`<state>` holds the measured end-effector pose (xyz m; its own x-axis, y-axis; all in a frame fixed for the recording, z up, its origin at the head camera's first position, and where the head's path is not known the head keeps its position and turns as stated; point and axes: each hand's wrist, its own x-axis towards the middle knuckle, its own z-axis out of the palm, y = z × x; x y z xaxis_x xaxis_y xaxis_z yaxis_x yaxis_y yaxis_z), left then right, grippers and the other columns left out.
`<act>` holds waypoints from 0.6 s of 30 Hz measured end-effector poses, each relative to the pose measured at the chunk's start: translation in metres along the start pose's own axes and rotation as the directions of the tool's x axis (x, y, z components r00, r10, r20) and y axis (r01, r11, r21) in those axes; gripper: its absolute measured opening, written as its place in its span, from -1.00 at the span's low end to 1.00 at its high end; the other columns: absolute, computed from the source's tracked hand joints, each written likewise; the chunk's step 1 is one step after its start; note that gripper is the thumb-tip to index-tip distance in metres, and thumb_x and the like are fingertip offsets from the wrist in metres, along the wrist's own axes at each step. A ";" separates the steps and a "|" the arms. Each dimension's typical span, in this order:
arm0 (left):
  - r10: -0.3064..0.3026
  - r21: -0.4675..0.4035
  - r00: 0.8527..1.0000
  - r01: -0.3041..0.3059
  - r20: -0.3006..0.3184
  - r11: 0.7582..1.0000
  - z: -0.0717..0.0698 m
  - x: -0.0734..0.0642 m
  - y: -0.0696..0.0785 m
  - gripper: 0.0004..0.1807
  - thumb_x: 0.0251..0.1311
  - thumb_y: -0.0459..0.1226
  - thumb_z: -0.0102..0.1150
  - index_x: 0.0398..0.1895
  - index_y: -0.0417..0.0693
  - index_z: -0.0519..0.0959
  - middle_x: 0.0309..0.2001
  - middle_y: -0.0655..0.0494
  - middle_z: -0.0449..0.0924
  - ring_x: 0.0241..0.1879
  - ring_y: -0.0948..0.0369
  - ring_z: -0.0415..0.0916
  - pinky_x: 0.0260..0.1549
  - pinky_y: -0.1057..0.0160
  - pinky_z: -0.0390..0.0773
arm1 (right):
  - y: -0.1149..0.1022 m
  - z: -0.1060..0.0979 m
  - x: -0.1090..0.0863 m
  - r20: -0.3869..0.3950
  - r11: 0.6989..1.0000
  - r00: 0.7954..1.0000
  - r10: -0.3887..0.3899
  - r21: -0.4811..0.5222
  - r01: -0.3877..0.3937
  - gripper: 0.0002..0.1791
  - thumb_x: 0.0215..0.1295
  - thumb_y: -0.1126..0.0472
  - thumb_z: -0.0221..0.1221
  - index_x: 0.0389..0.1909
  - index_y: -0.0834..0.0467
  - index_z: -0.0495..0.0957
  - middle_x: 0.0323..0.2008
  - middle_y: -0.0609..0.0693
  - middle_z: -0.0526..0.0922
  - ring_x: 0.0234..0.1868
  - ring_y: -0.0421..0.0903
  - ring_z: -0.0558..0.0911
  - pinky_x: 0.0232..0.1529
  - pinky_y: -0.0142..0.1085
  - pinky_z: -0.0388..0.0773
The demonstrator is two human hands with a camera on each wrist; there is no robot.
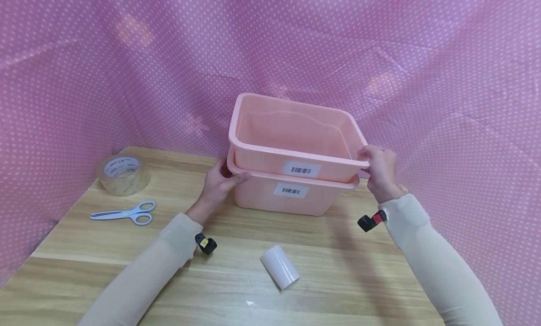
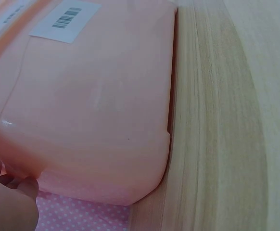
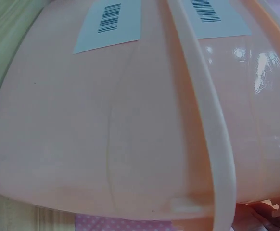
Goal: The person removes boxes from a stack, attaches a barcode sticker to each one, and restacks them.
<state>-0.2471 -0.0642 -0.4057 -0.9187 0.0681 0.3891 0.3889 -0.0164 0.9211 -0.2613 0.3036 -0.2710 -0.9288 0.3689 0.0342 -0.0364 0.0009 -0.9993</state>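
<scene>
Two pink plastic bins stand one inside the other, each with a white barcode label on its front. The upper bin (image 1: 296,128) sits partway down in the lower bin (image 1: 270,194) and tilts, its inside bare in the head view. At the left end, my left hand (image 1: 217,185) grips the lower bin by its rim, thumb along the front. My right hand (image 1: 380,171) holds the upper bin's rim at its right corner. In the right wrist view, only a bit of that hand (image 3: 262,219) shows beneath the rim.
A roll of clear tape (image 1: 123,174) and light blue scissors (image 1: 127,213) lie on the left of the wooden table (image 1: 220,288). In front of the bins lies a small curved, glossy pale piece (image 1: 280,267). Pink dotted cloth (image 1: 169,72) hangs behind and at both sides.
</scene>
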 end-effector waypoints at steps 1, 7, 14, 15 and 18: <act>0.000 -0.001 1.000 0.000 -0.001 1.000 0.000 0.000 0.000 -0.16 0.19 -0.29 0.42 0.52 0.06 0.24 0.43 0.04 0.42 0.42 0.08 0.39 0.42 0.14 0.45 | 0.001 0.000 0.000 -0.002 1.000 1.000 0.000 -0.010 0.000 -0.78 0.15 0.44 0.17 -0.58 0.15 0.69 -0.61 -0.15 0.61 -0.43 -0.20 0.62 -0.43 -0.39 0.71; 0.011 -0.012 1.000 -0.012 -0.004 1.000 0.002 -0.001 0.001 -0.15 0.20 -0.31 0.40 0.53 -0.01 0.22 0.44 0.00 0.40 0.43 0.07 0.37 0.41 0.24 0.45 | 0.006 0.000 -0.001 -0.005 0.997 1.000 -0.023 -0.068 0.022 -0.81 0.14 0.41 0.19 -0.53 0.11 0.70 -0.60 -0.18 0.65 -0.49 -0.26 0.63 -0.48 -0.42 0.68; 0.010 -0.010 1.000 -0.011 -0.011 1.000 0.003 -0.002 0.001 -0.13 0.18 -0.30 0.41 0.53 0.02 0.21 0.45 0.00 0.40 0.43 0.09 0.38 0.43 0.18 0.43 | 0.011 0.000 -0.006 -0.019 0.980 0.999 -0.045 -0.196 0.040 -0.78 0.15 0.36 0.18 -0.22 0.19 0.74 -0.58 -0.22 0.66 -0.55 -0.32 0.64 -0.57 -0.45 0.65; 0.009 -0.005 1.000 -0.009 -0.013 1.000 0.003 -0.003 0.001 -0.14 0.18 -0.30 0.42 0.53 0.04 0.22 0.45 0.00 0.39 0.43 0.09 0.37 0.44 0.16 0.42 | 0.012 0.000 -0.006 -0.014 0.975 0.999 -0.045 -0.220 0.041 -0.74 0.17 0.34 0.18 -0.14 0.22 0.73 -0.53 -0.20 0.68 -0.53 -0.33 0.65 -0.54 -0.46 0.66; 0.005 0.000 1.000 -0.005 -0.009 1.000 0.003 -0.004 0.001 -0.14 0.19 -0.28 0.41 0.53 0.08 0.22 0.46 0.02 0.39 0.44 0.09 0.36 0.45 0.11 0.41 | 0.012 -0.002 -0.008 0.006 0.955 0.999 -0.052 -0.293 0.051 -0.58 0.21 0.29 0.17 0.11 0.24 0.66 -0.24 0.01 0.78 -0.42 -0.35 0.69 -0.44 -0.49 0.69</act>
<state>-0.2433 -0.0612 -0.4067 -0.9172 0.0586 0.3940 0.3937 -0.0168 0.9191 -0.2540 0.3027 -0.2836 -0.9281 0.3623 0.0859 0.0257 0.2924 -0.9559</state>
